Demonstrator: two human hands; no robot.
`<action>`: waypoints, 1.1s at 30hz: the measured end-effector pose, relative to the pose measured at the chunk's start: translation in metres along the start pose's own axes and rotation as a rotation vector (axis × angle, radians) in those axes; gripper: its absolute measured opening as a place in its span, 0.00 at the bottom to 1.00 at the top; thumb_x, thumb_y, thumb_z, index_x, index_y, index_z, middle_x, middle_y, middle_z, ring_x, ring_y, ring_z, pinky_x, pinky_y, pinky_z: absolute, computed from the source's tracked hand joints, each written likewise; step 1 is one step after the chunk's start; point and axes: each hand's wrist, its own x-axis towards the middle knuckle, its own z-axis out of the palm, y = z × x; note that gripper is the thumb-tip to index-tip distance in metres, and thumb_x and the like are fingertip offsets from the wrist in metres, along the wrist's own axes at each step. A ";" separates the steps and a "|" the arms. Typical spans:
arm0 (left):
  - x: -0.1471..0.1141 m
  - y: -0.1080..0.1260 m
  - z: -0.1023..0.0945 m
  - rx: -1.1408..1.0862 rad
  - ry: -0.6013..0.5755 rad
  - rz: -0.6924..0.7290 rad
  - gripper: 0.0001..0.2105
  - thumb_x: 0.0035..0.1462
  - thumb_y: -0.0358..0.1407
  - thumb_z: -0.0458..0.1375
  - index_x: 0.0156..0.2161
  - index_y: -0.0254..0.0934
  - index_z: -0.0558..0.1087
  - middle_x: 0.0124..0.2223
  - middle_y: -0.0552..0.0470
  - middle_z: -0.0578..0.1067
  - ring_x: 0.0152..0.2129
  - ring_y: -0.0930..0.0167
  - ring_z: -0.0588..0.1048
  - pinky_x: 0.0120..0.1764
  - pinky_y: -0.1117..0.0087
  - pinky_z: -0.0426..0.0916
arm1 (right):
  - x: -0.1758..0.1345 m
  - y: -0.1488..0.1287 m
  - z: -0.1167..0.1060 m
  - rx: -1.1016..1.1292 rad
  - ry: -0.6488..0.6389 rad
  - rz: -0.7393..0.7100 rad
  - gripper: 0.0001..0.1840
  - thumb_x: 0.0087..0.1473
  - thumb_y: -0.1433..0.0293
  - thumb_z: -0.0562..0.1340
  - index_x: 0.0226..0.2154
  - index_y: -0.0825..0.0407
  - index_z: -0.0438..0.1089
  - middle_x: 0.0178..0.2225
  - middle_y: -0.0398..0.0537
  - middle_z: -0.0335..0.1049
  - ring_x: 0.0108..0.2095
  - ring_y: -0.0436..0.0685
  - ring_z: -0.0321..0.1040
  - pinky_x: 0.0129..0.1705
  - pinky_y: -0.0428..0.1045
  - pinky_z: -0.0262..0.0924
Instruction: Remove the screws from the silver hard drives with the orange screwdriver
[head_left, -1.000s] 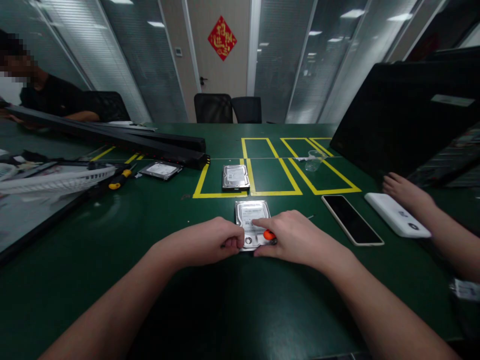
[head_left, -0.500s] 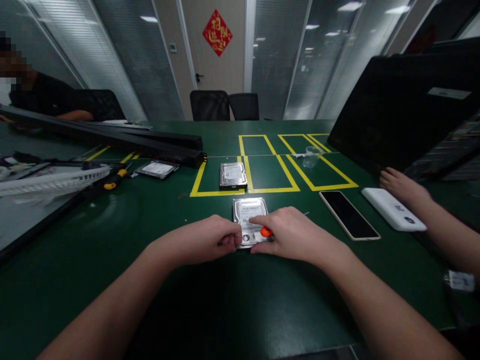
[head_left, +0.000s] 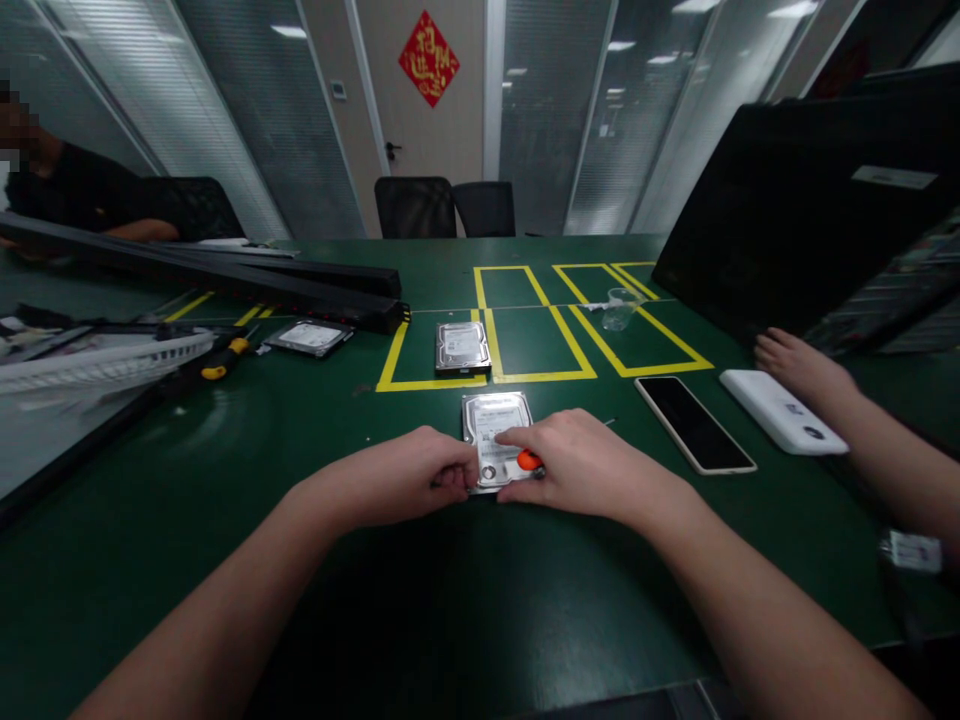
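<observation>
- On the green table [head_left: 225, 470], just nearer than the yellow tape boxes [head_left: 525, 345], a hard drive [head_left: 495, 425] lies flat, label up, between both hands.
- Left hand [head_left: 409, 480]: fingers curled tight, pinching the drive's near-left edge; it pins the drive to the mat.
- Right hand [head_left: 577, 460]: closed around an orange-handled screwdriver [head_left: 529, 461], only the handle tip showing; index finger stretched onto the label. Where the blade tip sits is hidden under the hand.
- Judgement on doing this step well: keep the left pinch firm so the drive cannot spin, hold the driver upright over the screw, press down before turning, and turn slowly so the bit does not slip across the cover.
- Second hard drive [head_left: 460, 347] sits inside 1 tape box; a third drive [head_left: 306, 337] lies left of it, near a long black bar [head_left: 300, 290].
- Clear cup [head_left: 619, 308] stands in another box. Phone [head_left: 694, 424] lies face up to the right, white power bank [head_left: 784, 412] beyond it, touched by another person's hand [head_left: 795, 365].
- Against the view 0.5 s earlier: both grips match, drive unmoved on the mat; the whole scene sits slightly lower-left in frame, so the head shifted, not the work. The other person's hand rests as before.
</observation>
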 end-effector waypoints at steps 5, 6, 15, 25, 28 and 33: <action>0.000 0.000 0.000 -0.007 0.000 0.022 0.07 0.60 0.28 0.56 0.37 0.38 0.77 0.33 0.53 0.77 0.28 0.72 0.72 0.31 0.73 0.61 | 0.000 0.000 0.000 -0.009 0.002 0.007 0.30 0.57 0.47 0.66 0.53 0.49 0.75 0.36 0.53 0.82 0.35 0.65 0.78 0.32 0.51 0.54; 0.000 0.000 0.000 -0.009 -0.001 0.017 0.07 0.60 0.28 0.57 0.37 0.38 0.77 0.33 0.53 0.77 0.28 0.72 0.72 0.31 0.73 0.61 | 0.000 0.000 0.000 -0.010 0.001 0.010 0.30 0.56 0.47 0.66 0.53 0.49 0.75 0.35 0.53 0.82 0.35 0.65 0.78 0.32 0.51 0.54; -0.001 0.000 -0.001 -0.014 -0.001 -0.009 0.05 0.60 0.28 0.57 0.37 0.38 0.75 0.34 0.54 0.78 0.29 0.71 0.73 0.32 0.73 0.63 | 0.000 -0.001 -0.001 0.007 0.001 0.009 0.27 0.57 0.48 0.66 0.50 0.49 0.76 0.35 0.52 0.82 0.34 0.64 0.77 0.31 0.51 0.54; 0.000 -0.001 -0.001 0.001 -0.008 0.015 0.07 0.65 0.31 0.55 0.38 0.39 0.76 0.37 0.53 0.78 0.32 0.71 0.75 0.35 0.73 0.63 | 0.000 -0.001 0.000 -0.002 0.014 0.008 0.29 0.57 0.48 0.66 0.53 0.49 0.76 0.35 0.52 0.82 0.34 0.64 0.77 0.31 0.51 0.55; 0.001 0.000 -0.002 0.015 -0.006 0.004 0.08 0.66 0.32 0.54 0.38 0.39 0.75 0.37 0.53 0.78 0.32 0.70 0.74 0.34 0.73 0.63 | 0.000 -0.001 0.000 -0.004 0.018 0.005 0.28 0.57 0.48 0.66 0.52 0.49 0.76 0.34 0.52 0.82 0.34 0.64 0.77 0.32 0.51 0.55; 0.001 0.001 -0.001 0.029 -0.008 -0.021 0.08 0.67 0.33 0.54 0.38 0.38 0.75 0.36 0.52 0.78 0.31 0.70 0.73 0.33 0.72 0.62 | 0.001 -0.002 0.001 0.009 0.024 0.003 0.27 0.58 0.49 0.66 0.51 0.49 0.76 0.35 0.53 0.82 0.34 0.64 0.78 0.32 0.52 0.55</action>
